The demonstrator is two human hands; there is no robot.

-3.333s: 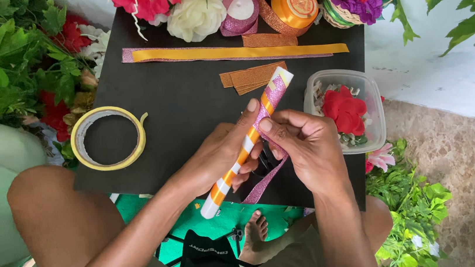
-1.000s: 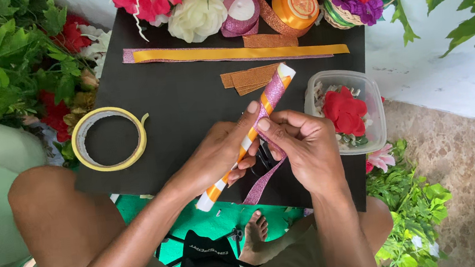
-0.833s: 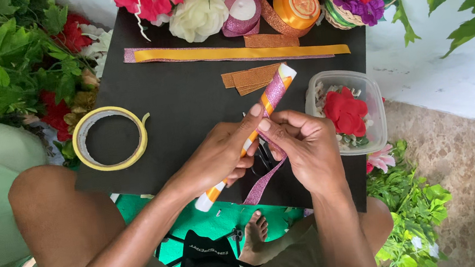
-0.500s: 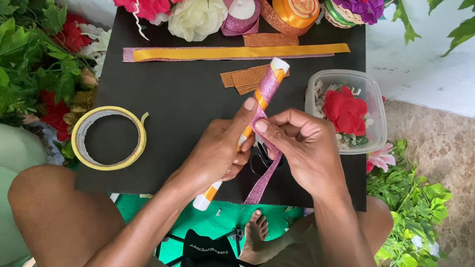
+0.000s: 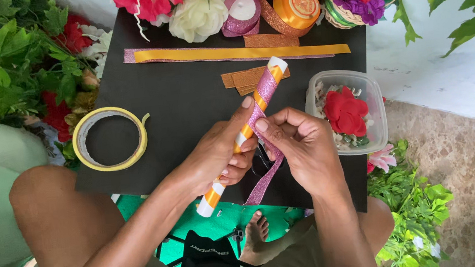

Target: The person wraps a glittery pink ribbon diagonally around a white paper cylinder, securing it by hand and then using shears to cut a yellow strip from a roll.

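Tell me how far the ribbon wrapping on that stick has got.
Done: pink glitter ribbon spirals round the top part of the orange-and-white stick. In hand: the left hand grips the stick's middle while the right hand pinches the ribbon against it. Left: the lower stick is bare, and a loose ribbon tail hangs below.

My head camera, the only view, looks almost straight down over my lap at close range. It takes in my left hand (image 5: 216, 156) and right hand (image 5: 303, 147), the black board (image 5: 186, 97), and my knees at the bottom edge.
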